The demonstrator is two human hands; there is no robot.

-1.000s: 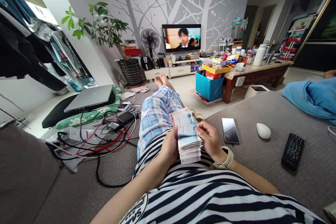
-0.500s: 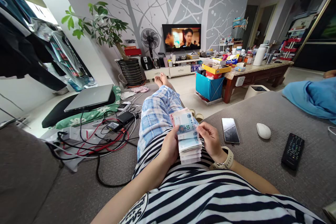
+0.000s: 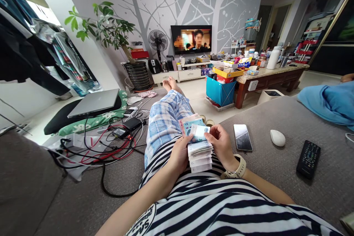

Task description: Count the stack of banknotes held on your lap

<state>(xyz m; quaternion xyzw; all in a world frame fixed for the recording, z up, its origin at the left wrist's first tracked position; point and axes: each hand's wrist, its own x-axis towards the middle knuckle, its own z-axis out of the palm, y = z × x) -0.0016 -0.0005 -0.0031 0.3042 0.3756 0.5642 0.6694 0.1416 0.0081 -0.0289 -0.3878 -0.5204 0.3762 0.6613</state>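
Note:
A folded wad of banknotes (image 3: 200,156) rests over my lap, its lower ends fanned in steps. My left hand (image 3: 179,151) is closed around the wad's left side, thumb on top. On the right, my right hand (image 3: 220,143) pinches the edge of a blue-green banknote (image 3: 199,132) that is bent over at the top of the wad. Behind it, blue and pinkish notes stick up toward my knees. A watch with a pale strap (image 3: 240,166) is on my right wrist.
On the grey sofa to my right lie a phone (image 3: 243,137), a white mouse (image 3: 277,138) and a black remote (image 3: 308,159). Tangled cables (image 3: 110,147) and a laptop (image 3: 94,102) are at my left. Beyond stand a blue bin (image 3: 218,92) and a cluttered table (image 3: 257,77).
The top note, upright and showing a 10 before, is now bent down over the wad. My right fingers have shifted slightly with its edge; my left hand has barely moved.

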